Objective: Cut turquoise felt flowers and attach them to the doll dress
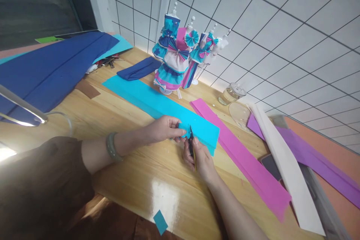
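Note:
My left hand [168,129] pinches a small turquoise piece [185,130] between thumb and fingers; whether it is paper or cloth I cannot tell. In my right hand [200,154] is a pair of small scissors [191,143] with dark blades, pointing up and away from me beside the piece. The fingers hide most of the scissors' handles. Both hands are over the near edge of a long turquoise strip [157,101] that lies on the wooden table. A small teal scrap [160,222] is by the table's front edge.
Several small dress forms [180,52] in blue, pink and white outfits stand by the tiled wall. To the right lie a pink strip [247,161], a white strip [289,172] and a purple strip [317,157]. A glass jar [232,93] stands behind; dark blue fabric [56,71] spreads left.

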A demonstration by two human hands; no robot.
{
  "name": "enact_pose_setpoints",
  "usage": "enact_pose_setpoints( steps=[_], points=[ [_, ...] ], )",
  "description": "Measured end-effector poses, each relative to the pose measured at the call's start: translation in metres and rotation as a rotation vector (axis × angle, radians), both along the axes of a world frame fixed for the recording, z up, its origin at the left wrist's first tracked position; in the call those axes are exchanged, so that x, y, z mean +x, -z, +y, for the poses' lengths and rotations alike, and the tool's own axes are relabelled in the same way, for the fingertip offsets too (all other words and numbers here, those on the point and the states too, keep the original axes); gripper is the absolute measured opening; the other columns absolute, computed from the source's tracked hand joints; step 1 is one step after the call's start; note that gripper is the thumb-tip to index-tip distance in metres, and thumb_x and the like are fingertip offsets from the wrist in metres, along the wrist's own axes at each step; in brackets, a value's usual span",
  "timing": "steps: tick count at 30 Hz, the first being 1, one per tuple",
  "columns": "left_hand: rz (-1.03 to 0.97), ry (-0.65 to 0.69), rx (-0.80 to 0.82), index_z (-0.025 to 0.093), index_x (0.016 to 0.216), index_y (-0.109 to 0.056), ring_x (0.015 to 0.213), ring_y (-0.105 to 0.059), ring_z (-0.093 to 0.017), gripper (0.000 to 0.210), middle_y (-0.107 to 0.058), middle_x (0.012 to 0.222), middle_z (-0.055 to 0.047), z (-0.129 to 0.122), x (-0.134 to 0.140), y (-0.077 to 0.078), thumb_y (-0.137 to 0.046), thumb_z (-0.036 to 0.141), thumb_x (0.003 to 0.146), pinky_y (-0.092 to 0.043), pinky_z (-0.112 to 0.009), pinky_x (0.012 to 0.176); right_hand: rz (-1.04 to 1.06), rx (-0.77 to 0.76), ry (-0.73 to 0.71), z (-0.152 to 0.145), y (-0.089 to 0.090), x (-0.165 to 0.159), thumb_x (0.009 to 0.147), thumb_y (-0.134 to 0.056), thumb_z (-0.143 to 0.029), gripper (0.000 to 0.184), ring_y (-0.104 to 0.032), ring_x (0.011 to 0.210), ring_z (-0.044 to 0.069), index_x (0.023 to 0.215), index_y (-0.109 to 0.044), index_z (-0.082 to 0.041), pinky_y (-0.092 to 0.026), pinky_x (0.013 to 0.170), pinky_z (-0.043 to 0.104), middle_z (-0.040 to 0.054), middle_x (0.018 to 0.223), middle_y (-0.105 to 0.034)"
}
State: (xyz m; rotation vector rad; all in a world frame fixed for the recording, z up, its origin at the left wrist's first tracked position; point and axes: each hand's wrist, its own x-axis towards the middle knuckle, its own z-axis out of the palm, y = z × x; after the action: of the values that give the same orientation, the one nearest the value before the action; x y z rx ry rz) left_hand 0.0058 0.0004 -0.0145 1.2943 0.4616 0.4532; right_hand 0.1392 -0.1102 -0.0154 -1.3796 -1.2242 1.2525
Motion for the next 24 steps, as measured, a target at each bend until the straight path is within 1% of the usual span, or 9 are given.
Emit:
enact_pose_setpoints(
  steps=[8,11,15,24],
  points=[
    [0.014,-0.006,0.009,0.011,0.075,-0.058,0.062,-0.058,-0.01,0.024,-0.064,0.074,-0.005,-0.0012,0.0005,0.0002,-0.062,0.034,0.07,-0.045,-0.024,0.063,-0.019,0.002,0.003,0.0,-0.0029,-0.0015,0.088,-0.023,-0.054,0.05,-0.028,0.033,0.008,0.054,-0.037,-0.02,-0.026,0.039,0.025,-0.0062,0.04,-0.029],
    [0.019,-0.01,0.015,0.011,0.076,-0.059,0.063,-0.058,-0.011,0.024,-0.065,0.074,-0.005,-0.0011,-0.0003,-0.0007,-0.062,0.034,0.07,-0.045,-0.024,0.064,-0.026,0.003,0.0,-0.0002,-0.0032,-0.0013,0.087,-0.023,-0.056,0.05,-0.028,0.033,0.008,0.054,-0.037,-0.021,-0.025,0.038,0.025,-0.006,0.041,-0.03],
    [0.007,0.022,-0.02,0.011,0.075,-0.059,0.065,-0.059,-0.011,0.023,-0.065,0.075,-0.005,0.0,-0.0012,-0.0016,-0.062,0.033,0.069,-0.046,-0.025,0.066,-0.039,-0.006,-0.006,-0.0013,-0.0032,-0.0012,0.087,-0.023,-0.056,0.05,-0.028,0.034,0.009,0.055,-0.037,-0.021,-0.024,0.038,0.025,-0.006,0.041,-0.03],
    [0.004,0.055,-0.026,0.011,0.076,-0.06,0.068,-0.06,-0.013,0.021,-0.065,0.075,-0.005,0.0042,-0.0031,-0.0013,-0.062,0.031,0.069,-0.047,-0.027,0.068,-0.051,0.006,-0.035,-0.0027,-0.0057,-0.0003,0.09,-0.023,-0.05,0.048,-0.029,0.036,0.009,0.055,-0.037,-0.02,-0.024,0.04,0.025,-0.0053,0.042,-0.031]
  ],
)
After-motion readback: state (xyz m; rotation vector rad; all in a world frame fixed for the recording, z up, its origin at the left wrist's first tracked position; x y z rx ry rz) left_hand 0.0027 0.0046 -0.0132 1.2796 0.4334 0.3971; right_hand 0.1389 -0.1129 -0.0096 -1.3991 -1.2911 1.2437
